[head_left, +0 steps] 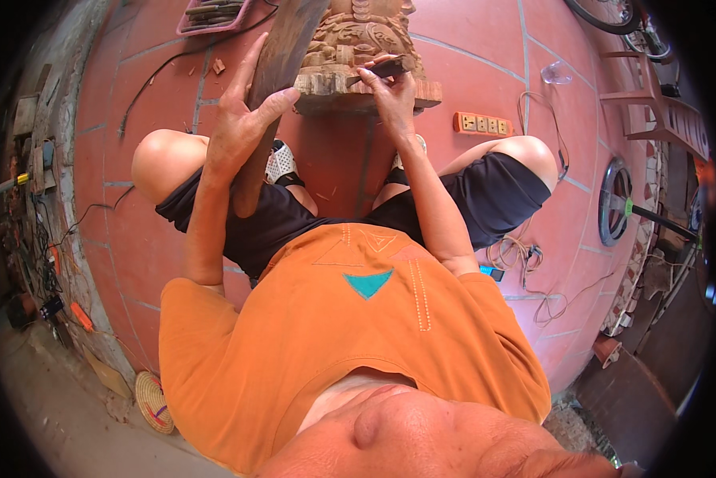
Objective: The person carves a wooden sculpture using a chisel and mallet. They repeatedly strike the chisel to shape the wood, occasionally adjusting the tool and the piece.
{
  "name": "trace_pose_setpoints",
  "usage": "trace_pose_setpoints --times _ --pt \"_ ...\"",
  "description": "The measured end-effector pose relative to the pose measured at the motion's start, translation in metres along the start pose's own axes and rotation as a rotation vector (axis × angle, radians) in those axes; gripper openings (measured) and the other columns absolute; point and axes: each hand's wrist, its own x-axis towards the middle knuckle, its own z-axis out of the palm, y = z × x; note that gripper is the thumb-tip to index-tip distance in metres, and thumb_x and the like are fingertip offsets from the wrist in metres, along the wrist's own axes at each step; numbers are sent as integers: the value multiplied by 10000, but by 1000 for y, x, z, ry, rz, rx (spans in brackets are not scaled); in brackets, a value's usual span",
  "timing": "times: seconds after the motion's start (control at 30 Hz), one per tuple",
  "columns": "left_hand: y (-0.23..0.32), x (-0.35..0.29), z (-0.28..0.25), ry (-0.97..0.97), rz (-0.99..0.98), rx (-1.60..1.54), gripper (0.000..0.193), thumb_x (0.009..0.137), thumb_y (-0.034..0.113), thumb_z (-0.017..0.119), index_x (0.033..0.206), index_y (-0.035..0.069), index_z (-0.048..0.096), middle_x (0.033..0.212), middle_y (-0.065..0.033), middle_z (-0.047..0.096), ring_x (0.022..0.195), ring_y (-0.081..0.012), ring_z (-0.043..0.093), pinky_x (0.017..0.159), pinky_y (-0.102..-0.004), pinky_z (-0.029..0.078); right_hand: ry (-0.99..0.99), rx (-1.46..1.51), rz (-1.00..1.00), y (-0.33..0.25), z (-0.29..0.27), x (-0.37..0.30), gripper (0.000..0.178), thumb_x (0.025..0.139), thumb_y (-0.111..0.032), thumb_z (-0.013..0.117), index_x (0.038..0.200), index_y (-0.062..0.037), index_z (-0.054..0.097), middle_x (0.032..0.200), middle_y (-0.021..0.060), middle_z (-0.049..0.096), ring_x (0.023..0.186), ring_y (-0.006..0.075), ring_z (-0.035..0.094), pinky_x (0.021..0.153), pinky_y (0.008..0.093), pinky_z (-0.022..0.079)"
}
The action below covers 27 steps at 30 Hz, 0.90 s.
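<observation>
A carved wooden sculpture (356, 49) with fine relief stands on the floor in front of me, its rough block base (350, 102) facing me. My left hand (246, 119) holds a long dark wooden club (282, 60), wide at the far end and narrowing toward my lap. The thumb crosses its face while the forefinger stretches along its left side. Pinched in my right hand (394, 99) is a small dark chisel (390, 68), angled left at the near side of the carving. Its tip is hard to make out against the wood.
A pink basket of tools (213, 16) stands at the far left, with a black cable (155, 76) nearby. To the right are an orange power strip (483, 124), a clear plastic cup (556, 73), coiled cords (517, 255) and a pink plastic chair (653, 103). Wood chips (219, 66) dot the tiles.
</observation>
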Motion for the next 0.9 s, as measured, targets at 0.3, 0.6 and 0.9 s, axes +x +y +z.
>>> trace_pose_setpoints --times 0.3,0.6,0.9 --pt "72 42 0 -181 474 515 750 866 194 707 1507 41 348 1209 -207 633 1022 -282 654 880 -375 513 -4 -52 -10 -6 6 -1 205 871 33 709 1031 -12 588 952 49 651 869 104 618 768 255 531" --pt "36 89 26 -535 489 999 707 881 144 615 1535 193 350 903 -245 638 691 -302 634 686 -402 504 -2 -164 -22 -4 3 3 202 867 3 716 1029 -6 596 943 50 652 885 115 622 773 268 520" --pt "66 101 32 -614 413 829 723 884 239 649 1524 126 331 1076 -268 647 930 -392 647 838 -448 502 18 -72 53 -6 1 2 192 867 -5 724 1018 -3 605 982 73 671 875 133 624 771 277 519"
